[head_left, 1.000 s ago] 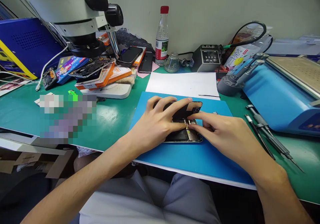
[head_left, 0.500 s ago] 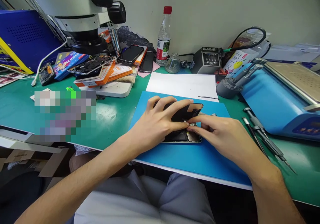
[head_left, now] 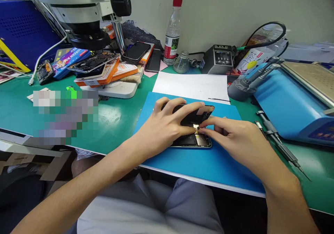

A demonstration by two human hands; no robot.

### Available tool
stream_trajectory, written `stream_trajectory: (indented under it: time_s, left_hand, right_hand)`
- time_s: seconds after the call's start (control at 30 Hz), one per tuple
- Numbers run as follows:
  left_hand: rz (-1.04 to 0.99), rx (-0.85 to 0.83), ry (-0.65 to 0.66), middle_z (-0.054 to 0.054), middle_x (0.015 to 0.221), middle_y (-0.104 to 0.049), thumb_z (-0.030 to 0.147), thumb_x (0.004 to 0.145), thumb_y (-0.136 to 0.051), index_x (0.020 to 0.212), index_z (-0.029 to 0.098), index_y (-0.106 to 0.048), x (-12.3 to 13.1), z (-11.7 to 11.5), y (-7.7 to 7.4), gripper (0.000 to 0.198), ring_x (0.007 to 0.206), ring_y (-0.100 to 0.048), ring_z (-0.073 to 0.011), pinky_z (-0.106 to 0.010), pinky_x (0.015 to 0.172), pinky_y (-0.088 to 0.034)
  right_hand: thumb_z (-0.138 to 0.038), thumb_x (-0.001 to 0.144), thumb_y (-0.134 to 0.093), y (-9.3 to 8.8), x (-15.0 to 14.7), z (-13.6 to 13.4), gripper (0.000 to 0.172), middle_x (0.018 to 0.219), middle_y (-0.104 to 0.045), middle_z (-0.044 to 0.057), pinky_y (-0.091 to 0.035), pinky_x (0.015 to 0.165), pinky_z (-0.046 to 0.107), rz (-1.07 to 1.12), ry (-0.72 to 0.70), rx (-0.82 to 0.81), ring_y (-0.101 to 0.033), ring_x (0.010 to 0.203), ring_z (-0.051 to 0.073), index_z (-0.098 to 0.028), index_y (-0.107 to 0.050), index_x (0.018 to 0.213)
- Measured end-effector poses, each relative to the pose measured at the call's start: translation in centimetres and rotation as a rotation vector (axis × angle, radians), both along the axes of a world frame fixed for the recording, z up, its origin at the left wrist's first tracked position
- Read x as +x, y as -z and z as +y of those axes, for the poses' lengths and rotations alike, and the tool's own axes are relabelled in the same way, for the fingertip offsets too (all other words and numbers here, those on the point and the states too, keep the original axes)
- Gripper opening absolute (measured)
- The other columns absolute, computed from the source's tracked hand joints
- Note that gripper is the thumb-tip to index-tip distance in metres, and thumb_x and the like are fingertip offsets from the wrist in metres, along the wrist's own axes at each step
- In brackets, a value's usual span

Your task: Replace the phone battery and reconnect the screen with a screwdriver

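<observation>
While the opened black smartphone [head_left: 194, 142] lies near the far edge of the blue rubber mat [head_left: 203, 164], its raised thin black glass display panel [head_left: 198, 114], probably light and brittle, wants edge support: left hand [head_left: 164, 128] spread, clasping it, right hand [head_left: 235, 140] fingertips pressed together at the hinge joint.

The blue mat [head_left: 198, 164] looks like smooth, matt rubber, and the green counter [head_left: 117, 119] under it carries a faint sheen. The lifted screen panel [head_left: 195, 116] is black and glossy. The phone body [head_left: 189, 140] below it shows a shiny metal rim. The white sheet [head_left: 191, 84] is matt paper. The bottle [head_left: 172, 32] is clear plastic with a red cap, and the small jar [head_left: 181, 62] beside it is clear glass. The screwdrivers [head_left: 279, 145] have dark metal shafts. The blue machine [head_left: 289, 109] is glossy, with a brushed metal plate [head_left: 310, 77] on top. The trousers [head_left: 156, 209] are grey cloth.
</observation>
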State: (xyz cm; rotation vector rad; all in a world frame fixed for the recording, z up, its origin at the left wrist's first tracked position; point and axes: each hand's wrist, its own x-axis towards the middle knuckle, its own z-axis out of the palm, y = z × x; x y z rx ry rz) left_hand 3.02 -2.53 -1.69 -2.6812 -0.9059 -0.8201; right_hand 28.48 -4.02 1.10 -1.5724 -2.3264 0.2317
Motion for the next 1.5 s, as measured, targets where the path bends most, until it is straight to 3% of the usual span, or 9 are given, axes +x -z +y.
stream_trajectory:
  time_s: [0.3,0.5,0.73,1.0,1.17,1.5]
  left_hand:
    - [-0.007,-0.002,0.0,0.002,0.169,-0.046,0.029,0.112,-0.054,0.139,0.046,-0.07,0.0,0.0,0.0,0.036,0.145,-0.04,-0.0278,-0.05,0.117,-0.027]
    - [0.012,-0.019,0.006,0.002,0.169,-0.045,0.03,0.11,-0.056,0.136,0.046,-0.072,-0.1,0.0,-0.1,0.034,0.146,-0.038,-0.0283,-0.051,0.119,-0.027]
    - [0.003,-0.019,0.004,0.002,0.17,-0.043,0.03,0.108,-0.06,0.13,0.043,-0.075,0.0,0.1,0.0,0.029,0.146,-0.038,-0.0281,-0.052,0.12,-0.028]
    - [-0.018,0.014,-0.004,0.003,0.169,-0.045,0.03,0.11,-0.056,0.13,0.044,-0.074,0.0,0.2,0.4,0.03,0.147,-0.038,-0.0272,-0.049,0.12,-0.027]
    - [-0.014,0.028,-0.004,0.003,0.169,-0.045,0.033,0.11,-0.056,0.133,0.044,-0.073,0.0,0.3,0.4,0.03,0.146,-0.037,-0.0274,-0.049,0.12,-0.027]
    - [0.01,0.029,-0.016,0.004,0.169,-0.045,0.032,0.112,-0.051,0.138,0.045,-0.07,0.0,0.2,0.1,0.034,0.145,-0.04,-0.0259,-0.047,0.12,-0.028]
  right_hand:
    - [-0.041,0.102,-0.065,0.5,-0.2,0.2,0.017,0.091,-0.083,-0.003,-0.043,0.063,0.032,-0.011,-0.057,0.06,-0.074,0.074,0.02,-0.032,-0.079,0.105]
    - [-0.04,0.104,-0.062,0.6,0.0,0.2,0.02,0.103,-0.085,-0.005,-0.05,0.073,0.034,0.006,-0.106,0.06,-0.078,0.087,0.022,-0.033,-0.081,0.106]
    - [-0.037,0.103,-0.062,0.2,0.2,-0.1,0.023,0.09,-0.085,-0.004,-0.048,0.061,0.035,-0.029,-0.085,0.102,-0.077,0.073,0.023,-0.031,-0.084,0.102]
    - [-0.032,0.104,-0.064,0.6,0.9,-0.2,0.02,0.101,-0.086,-0.003,-0.055,0.07,0.034,-0.016,-0.212,0.204,-0.082,0.084,0.022,-0.028,-0.083,0.107]
    - [-0.024,0.104,-0.061,0.1,1.0,-0.2,0.02,0.094,-0.085,-0.002,-0.055,0.07,0.029,-0.033,-0.363,0.252,-0.08,0.079,0.016,-0.024,-0.081,0.105]
    - [-0.023,0.105,-0.061,0.2,1.2,-0.1,0.02,0.083,-0.081,0.0,-0.048,0.062,0.032,-0.146,-0.384,0.338,-0.075,0.07,0.016,-0.026,-0.081,0.111]
